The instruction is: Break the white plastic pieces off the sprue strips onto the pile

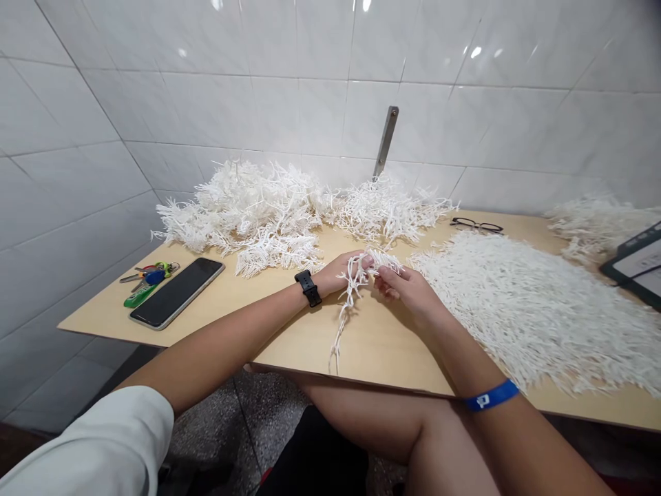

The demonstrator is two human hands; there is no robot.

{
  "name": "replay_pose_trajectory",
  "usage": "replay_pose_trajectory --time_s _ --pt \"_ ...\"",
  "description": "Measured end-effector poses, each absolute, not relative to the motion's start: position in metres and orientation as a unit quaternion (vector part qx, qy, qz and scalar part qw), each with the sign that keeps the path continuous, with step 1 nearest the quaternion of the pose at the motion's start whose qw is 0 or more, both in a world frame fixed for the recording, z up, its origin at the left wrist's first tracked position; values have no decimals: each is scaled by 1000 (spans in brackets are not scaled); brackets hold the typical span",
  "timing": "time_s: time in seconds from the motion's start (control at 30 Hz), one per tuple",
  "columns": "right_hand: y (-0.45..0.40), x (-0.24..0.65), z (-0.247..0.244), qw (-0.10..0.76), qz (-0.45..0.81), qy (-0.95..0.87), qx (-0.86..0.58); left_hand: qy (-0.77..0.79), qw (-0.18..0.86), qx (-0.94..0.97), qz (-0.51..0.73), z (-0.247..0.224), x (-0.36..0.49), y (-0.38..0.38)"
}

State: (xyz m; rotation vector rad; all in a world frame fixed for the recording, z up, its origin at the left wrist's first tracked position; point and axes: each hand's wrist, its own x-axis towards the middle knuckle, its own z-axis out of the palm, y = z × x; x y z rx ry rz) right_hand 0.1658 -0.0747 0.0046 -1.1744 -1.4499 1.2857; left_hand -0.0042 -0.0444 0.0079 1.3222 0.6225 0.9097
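Between my hands, just above the wooden table, is a clump of thin white branching plastic strands. One chain of it trails down to the table's front edge. My left hand, with a black watch on its wrist, is closed around the left part of the clump. At the right end, my right hand pinches strands between thumb and fingers. Some of the fingertips are hidden by the strands. Close to my right forearm spreads a wide heap of loose white pieces.
Tangled white strands are piled in a left heap and a middle heap along the tiled wall. A phone and keys lie at left. Glasses and a dark-edged device are at right. A metal bar stands behind.
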Motion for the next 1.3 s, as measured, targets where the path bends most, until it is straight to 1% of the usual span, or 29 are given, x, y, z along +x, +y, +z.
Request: replay_pose_trajectory --time_s 0.13,0.27,0.4,0.67,0.8,0.9,1.03,1.2,1.3 --pt "-79 154 8 447 592 -510 -436 227 653 622 367 11 -1 -48" --pt "-83 144 11 484 606 -482 -408 233 656 636 333 8 -1 -49" --pt "-84 145 14 476 607 -497 -397 226 688 602 337 6 -3 -50" --pt "-85 149 11 477 583 -519 -403 208 690 572 392 7 -4 -51" --pt "-82 147 6 443 617 -496 -422 232 683 565 402 9 -6 -54" --pt "-80 146 3 427 624 -494 -430 235 669 598 375 9 -7 -53" --pt "-82 144 2 446 609 -519 -400 238 646 626 367 8 -9 -51" --pt "-88 137 7 474 537 -568 -406 267 624 573 459 11 -8 -57" --pt "-91 133 12 472 470 -622 -412 280 638 536 476 8 -6 -57"
